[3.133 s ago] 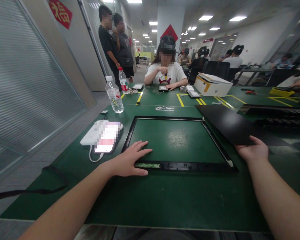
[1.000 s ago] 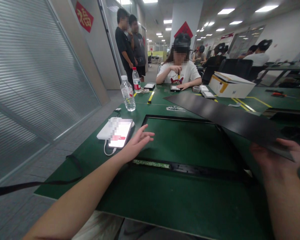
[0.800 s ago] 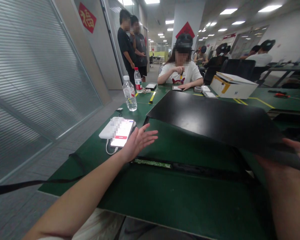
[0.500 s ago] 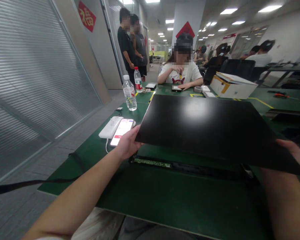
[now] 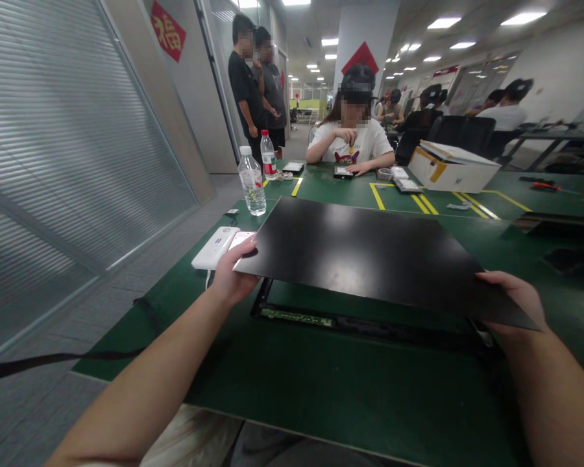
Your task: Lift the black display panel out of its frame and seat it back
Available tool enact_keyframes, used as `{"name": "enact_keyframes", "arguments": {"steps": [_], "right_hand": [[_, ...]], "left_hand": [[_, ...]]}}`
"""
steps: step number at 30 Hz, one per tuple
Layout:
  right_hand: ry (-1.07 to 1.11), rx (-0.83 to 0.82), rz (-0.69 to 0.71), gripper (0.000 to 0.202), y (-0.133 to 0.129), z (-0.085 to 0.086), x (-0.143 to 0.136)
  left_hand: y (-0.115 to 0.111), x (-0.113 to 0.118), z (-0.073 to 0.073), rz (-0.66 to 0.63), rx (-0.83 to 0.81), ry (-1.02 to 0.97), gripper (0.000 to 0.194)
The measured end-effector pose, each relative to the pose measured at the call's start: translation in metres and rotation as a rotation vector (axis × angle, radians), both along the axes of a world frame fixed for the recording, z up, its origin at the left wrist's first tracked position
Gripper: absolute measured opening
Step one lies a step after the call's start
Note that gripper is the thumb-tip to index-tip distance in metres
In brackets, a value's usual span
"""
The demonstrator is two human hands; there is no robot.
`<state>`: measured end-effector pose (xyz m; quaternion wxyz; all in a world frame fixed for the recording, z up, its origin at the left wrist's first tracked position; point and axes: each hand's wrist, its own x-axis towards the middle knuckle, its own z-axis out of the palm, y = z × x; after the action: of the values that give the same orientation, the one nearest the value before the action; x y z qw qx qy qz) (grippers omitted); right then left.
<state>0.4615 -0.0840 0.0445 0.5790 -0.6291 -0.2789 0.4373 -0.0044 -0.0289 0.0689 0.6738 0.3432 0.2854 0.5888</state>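
Note:
A large flat black panel (image 5: 370, 250) is held level above the green table (image 5: 321, 389), slightly lower at its right. My left hand (image 5: 234, 272) grips its left edge, thumb on top and fingers beneath. On the right edge, my right hand (image 5: 516, 301) holds it the same way. Under the panel lies a black frame (image 5: 394, 335), partly hidden, with a green circuit board strip (image 5: 296, 317) along its near side. Beside my left hand are a phone (image 5: 242, 239), partly covered, and a white power bank (image 5: 215, 248).
Two bottles, one clear (image 5: 252, 181) and one red-capped (image 5: 268, 155), stand at the left. A person (image 5: 353, 139) sits across the table, working on a small device. A white box (image 5: 452, 167) is at the back right. A black strap (image 5: 68, 355) crosses the left edge.
The black panel has moved lower, nearer and to the left, with both hands still on it. It now covers less of the far table, and my left hand covers more of the phone.

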Motion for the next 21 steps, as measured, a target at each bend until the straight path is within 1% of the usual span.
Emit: {"name": "enact_keyframes", "arguments": {"steps": [3, 6, 9, 12, 15, 19, 21], "right_hand": [[0.066, -0.203, 0.083, 0.011, -0.002, 0.001, -0.002], [0.079, -0.275, 0.191, 0.017, -0.003, 0.002, -0.003], [0.126, -0.289, 0.234, 0.02, -0.003, 0.001, -0.001], [0.106, -0.263, 0.237, 0.02, -0.001, -0.001, 0.002], [0.051, -0.217, 0.247, 0.024, 0.001, -0.002, 0.004], [0.03, -0.196, 0.229, 0.036, 0.001, -0.001, 0.008], [0.029, -0.183, 0.211, 0.038, 0.001, 0.0, 0.01]], "left_hand": [[-0.002, 0.001, 0.005, 0.037, -0.002, -0.004, 0.008], [-0.003, 0.003, 0.007, 0.03, -0.004, 0.037, 0.009], [-0.002, 0.004, 0.006, 0.045, 0.005, 0.063, 0.018], [0.0, 0.003, 0.005, 0.11, 0.019, 0.088, 0.025], [0.001, 0.001, 0.006, 0.177, 0.022, 0.109, 0.028], [-0.001, 0.002, 0.01, 0.209, 0.012, 0.126, 0.031], [-0.002, 0.003, 0.011, 0.221, 0.013, 0.13, 0.031]]}}
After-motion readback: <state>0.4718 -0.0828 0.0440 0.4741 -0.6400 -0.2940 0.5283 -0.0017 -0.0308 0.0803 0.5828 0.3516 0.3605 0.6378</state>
